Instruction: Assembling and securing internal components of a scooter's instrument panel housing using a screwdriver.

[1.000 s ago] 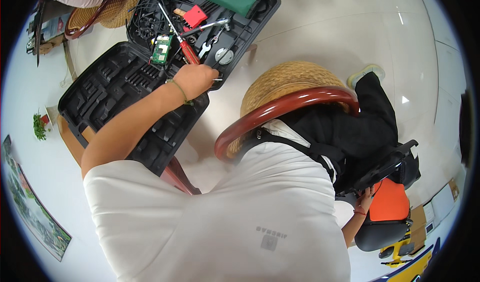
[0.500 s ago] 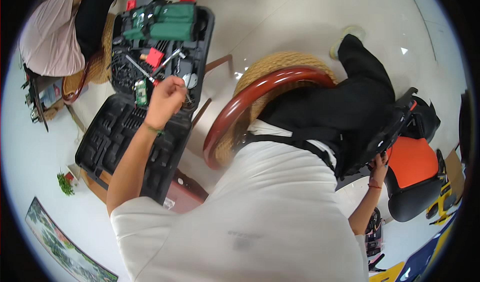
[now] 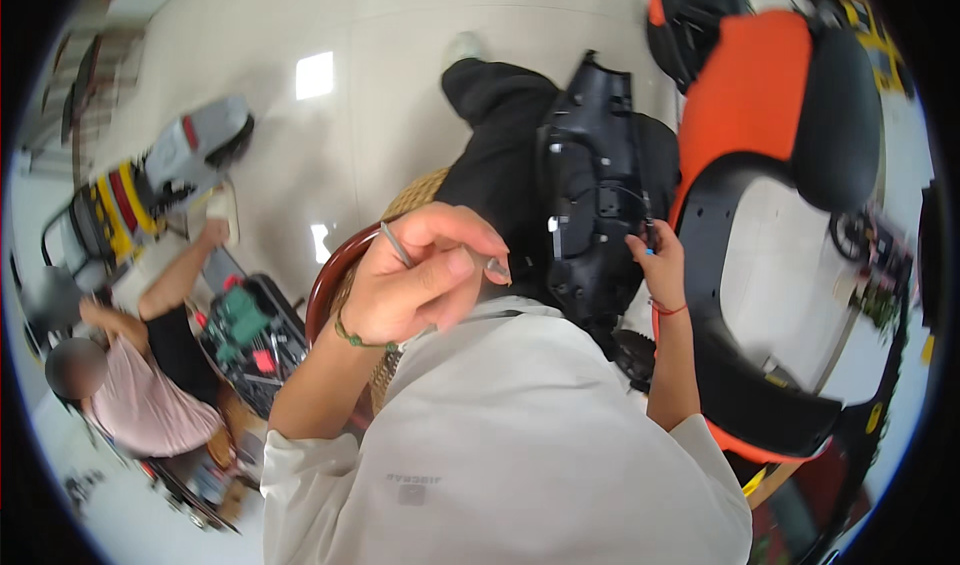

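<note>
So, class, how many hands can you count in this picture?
4: left hand holding a metal tool, right hand on the black panel, another person's two hands at left.

The thin tool [image 3: 398,246] looks like bare metal, the black panel [image 3: 590,205] matt plastic (orange bodywork [image 3: 760,95] glossier).

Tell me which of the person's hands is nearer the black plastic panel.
Right. The right hand touches the black plastic panel at its right edge; the left hand, holding a thin metal tool, is apart, to the panel's left.
</note>
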{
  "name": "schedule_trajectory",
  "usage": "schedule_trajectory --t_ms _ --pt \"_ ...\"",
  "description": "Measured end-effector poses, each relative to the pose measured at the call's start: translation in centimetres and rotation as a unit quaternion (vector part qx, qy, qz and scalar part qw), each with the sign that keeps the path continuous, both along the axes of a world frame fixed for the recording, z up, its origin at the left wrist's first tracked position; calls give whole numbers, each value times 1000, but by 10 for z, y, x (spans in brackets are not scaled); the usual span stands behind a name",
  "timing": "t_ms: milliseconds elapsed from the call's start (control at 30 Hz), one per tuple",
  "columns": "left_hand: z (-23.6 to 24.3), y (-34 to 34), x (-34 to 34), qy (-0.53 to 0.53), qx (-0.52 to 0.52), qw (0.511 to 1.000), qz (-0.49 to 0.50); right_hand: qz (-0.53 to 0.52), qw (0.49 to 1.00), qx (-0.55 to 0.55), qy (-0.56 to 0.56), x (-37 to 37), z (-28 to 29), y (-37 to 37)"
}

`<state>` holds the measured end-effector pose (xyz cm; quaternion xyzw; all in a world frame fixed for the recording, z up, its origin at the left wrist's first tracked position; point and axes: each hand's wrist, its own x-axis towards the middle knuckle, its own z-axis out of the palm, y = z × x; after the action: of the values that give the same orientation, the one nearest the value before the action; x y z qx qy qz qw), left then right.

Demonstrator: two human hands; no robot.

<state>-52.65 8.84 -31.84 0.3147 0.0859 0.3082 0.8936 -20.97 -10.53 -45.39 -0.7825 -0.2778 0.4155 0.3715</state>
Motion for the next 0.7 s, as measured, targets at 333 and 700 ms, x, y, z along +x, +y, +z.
schedule_trajectory --t_ms 333,700 --pt "2 -12 96 100 -53 983 -143 -57 997 13 44 1 19 -10" --pt "-15 -28 114 188 -113 959 -178 -139 990 31 -5 -4 49 -22"
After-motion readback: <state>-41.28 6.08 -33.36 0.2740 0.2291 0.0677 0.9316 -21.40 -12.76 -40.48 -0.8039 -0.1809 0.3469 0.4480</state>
